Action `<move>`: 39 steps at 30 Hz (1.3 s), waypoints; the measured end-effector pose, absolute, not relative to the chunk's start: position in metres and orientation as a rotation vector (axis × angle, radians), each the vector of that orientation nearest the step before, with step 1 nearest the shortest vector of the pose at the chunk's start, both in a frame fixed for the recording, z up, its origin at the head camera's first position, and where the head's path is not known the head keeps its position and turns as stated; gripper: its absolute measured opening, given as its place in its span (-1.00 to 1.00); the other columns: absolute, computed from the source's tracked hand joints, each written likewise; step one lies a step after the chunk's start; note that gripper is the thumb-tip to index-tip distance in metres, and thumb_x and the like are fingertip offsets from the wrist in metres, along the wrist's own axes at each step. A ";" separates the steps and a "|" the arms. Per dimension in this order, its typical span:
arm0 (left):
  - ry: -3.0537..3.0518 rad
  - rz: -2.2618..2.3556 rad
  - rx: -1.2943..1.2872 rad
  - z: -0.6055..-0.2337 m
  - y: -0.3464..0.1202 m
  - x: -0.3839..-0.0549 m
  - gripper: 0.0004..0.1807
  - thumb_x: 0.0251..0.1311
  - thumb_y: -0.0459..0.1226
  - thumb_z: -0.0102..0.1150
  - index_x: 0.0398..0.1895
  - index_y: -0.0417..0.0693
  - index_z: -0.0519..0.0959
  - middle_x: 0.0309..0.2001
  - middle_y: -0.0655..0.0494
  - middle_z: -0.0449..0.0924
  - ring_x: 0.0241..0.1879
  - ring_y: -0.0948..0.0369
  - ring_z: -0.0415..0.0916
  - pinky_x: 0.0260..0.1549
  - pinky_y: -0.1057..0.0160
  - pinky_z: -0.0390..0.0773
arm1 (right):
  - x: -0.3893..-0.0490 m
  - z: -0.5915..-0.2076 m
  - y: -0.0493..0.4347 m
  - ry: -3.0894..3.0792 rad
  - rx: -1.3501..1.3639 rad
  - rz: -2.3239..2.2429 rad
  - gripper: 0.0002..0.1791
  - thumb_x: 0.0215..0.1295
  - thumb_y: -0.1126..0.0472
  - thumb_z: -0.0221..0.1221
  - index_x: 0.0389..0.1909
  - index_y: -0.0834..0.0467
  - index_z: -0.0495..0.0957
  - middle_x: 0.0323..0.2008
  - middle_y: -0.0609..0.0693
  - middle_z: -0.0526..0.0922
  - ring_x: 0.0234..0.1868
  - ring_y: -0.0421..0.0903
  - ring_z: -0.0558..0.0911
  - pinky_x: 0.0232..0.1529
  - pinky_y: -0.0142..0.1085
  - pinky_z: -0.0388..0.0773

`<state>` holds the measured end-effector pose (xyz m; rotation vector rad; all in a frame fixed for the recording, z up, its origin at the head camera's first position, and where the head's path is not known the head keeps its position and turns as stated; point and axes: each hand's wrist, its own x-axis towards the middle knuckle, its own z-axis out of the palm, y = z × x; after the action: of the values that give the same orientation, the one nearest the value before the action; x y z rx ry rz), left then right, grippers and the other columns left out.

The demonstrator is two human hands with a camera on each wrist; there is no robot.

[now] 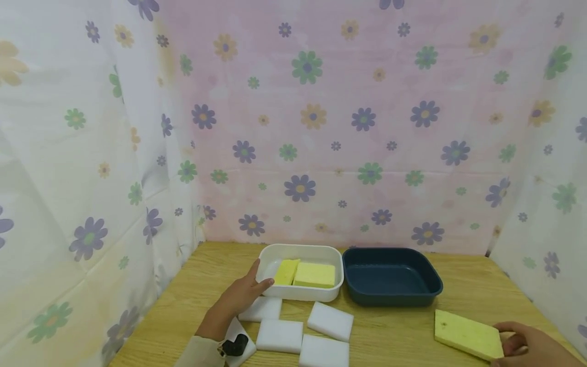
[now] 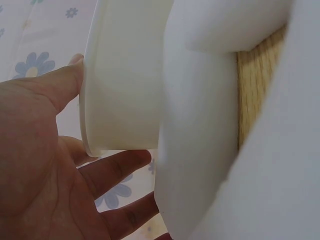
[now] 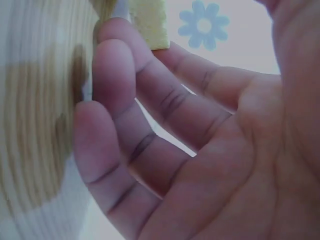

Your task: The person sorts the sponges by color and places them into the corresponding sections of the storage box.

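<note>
My left hand (image 1: 247, 291) rests at the near left corner of a white container (image 1: 302, 293), its thumb on the rim and the other fingers spread along the side wall. Two yellow sponges (image 1: 314, 275) lie inside that container. At the lower right, my right hand (image 1: 534, 344) pinches another yellow sponge (image 1: 468, 334) by its right end. The right wrist view shows curled fingers (image 3: 115, 80) beside the wooden surface, with only a piece of the sponge (image 3: 150, 22) visible beyond them.
A dark blue container (image 1: 392, 295) with nothing in it stands right of the white one. Several white sponges (image 1: 279, 335) lie in front of the white container, some under my left arm. Flowered cloth (image 1: 339, 127) surrounds the wooden table (image 1: 390, 336) at the back and sides.
</note>
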<state>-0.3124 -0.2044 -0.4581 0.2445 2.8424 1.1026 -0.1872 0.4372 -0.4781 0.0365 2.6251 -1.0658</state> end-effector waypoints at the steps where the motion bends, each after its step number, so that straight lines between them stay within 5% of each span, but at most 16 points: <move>1: 2.844 1.100 0.246 -0.459 -0.205 -0.313 0.03 0.42 0.29 0.04 0.72 0.04 -0.14 -0.03 0.07 0.73 0.03 0.05 0.68 0.16 -0.22 0.51 | -0.188 -0.476 0.434 2.621 0.033 -1.065 -0.04 0.35 0.07 0.39 0.27 0.76 0.08 -0.27 0.02 0.66 -0.26 0.01 0.70 -0.21 -0.03 0.67; 11: 2.841 1.093 0.234 -0.463 -0.207 -0.317 0.04 0.41 0.32 0.03 0.72 0.08 -0.14 0.10 -0.01 0.71 0.14 -0.04 0.65 0.19 -0.27 0.48 | -0.188 -0.450 0.397 2.700 0.054 -1.059 -0.02 0.29 0.00 0.42 0.41 0.57 0.16 -0.27 0.03 0.58 -0.31 0.00 0.69 -0.29 -0.11 0.62; 22: 2.838 1.109 0.240 -0.464 -0.208 -0.316 0.02 0.42 0.30 0.03 0.72 0.08 -0.15 -0.05 0.10 0.73 0.04 0.06 0.68 0.16 -0.23 0.50 | -0.190 -0.432 0.376 2.833 -0.059 -0.944 -0.02 0.26 -0.10 0.43 0.47 0.41 0.24 -0.25 -0.03 0.56 -0.39 -0.17 0.55 -0.39 -0.30 0.50; 39: 2.838 1.100 0.240 -0.460 -0.207 -0.312 0.03 0.41 0.31 0.03 0.72 0.08 -0.15 -0.02 0.08 0.73 0.05 0.05 0.68 0.19 -0.24 0.49 | -0.199 -0.414 0.354 2.933 -0.322 -0.917 -0.11 0.24 -0.10 0.44 0.47 0.26 0.37 -0.19 0.03 0.62 -0.34 -0.35 0.59 -0.37 -0.35 0.58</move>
<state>-0.3124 -0.2069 -0.4598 0.2400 2.8378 1.1002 -0.1992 0.3545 -0.4135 -0.3218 2.9332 -0.9170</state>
